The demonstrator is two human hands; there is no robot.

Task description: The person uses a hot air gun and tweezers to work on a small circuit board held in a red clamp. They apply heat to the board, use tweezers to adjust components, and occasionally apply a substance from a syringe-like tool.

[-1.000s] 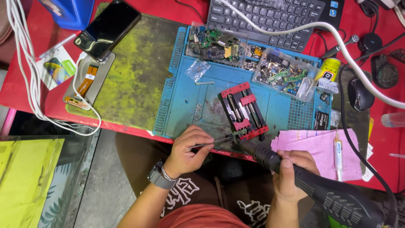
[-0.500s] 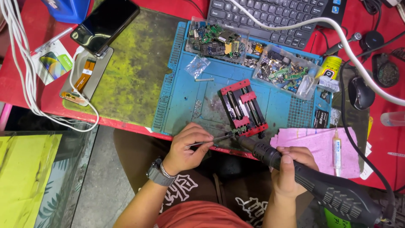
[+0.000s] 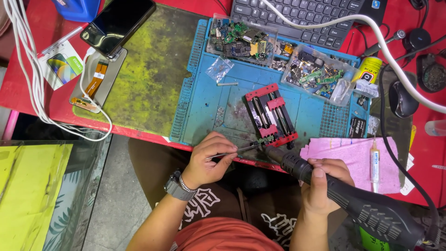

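Observation:
My left hand (image 3: 209, 159) pinches thin metal tweezers (image 3: 239, 149), their tips on a small green circuit board (image 3: 266, 138). That board sits clamped at the near end of a red and black holder (image 3: 271, 113) on the blue work mat (image 3: 204, 107). My right hand (image 3: 325, 183) grips a black hot-air gun (image 3: 353, 202), whose nozzle (image 3: 275, 153) points at the same small board from the right. A watch (image 3: 175, 187) is on my left wrist.
Clear trays of circuit scraps (image 3: 241, 39) line the mat's far edge, below a black keyboard (image 3: 302, 14). A dark phone (image 3: 118, 23) and white cables (image 3: 28, 69) lie left. Pink cloth (image 3: 357, 153) with a syringe (image 3: 374, 163), a yellow tube (image 3: 367, 72) and a mouse (image 3: 402, 97) lie right.
Both hands keep their grips and places at the small board. Only the camera view has shifted slightly.

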